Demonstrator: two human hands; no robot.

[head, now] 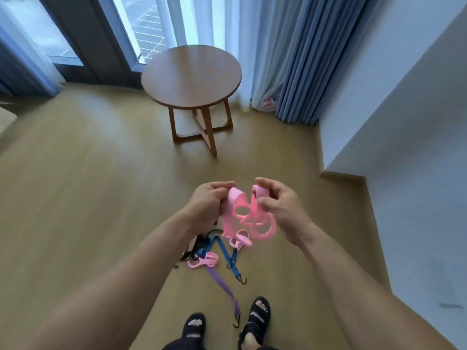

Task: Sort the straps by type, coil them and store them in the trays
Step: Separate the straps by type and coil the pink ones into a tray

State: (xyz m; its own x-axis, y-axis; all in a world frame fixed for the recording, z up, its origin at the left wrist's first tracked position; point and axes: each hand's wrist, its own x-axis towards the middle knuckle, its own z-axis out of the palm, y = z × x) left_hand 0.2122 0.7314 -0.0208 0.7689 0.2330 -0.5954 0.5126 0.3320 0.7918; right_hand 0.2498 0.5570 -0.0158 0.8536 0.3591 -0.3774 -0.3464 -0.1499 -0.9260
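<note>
Holding, head view: your left hand [207, 204] and right hand [281, 209] share one pink strap [241, 213], raised above the floor [101, 173]. Left hand: fingers curled round one folded end. Right hand: thumb and fingers pinching the other fold. Loops hang between and below both hands. Floor beneath: blue strap [226, 251], purple strap [219, 284], black strap [193, 248], pink clip [202, 261], heaped together just ahead of your sandals [259, 317]. Table [192, 77]: well beyond.
</note>
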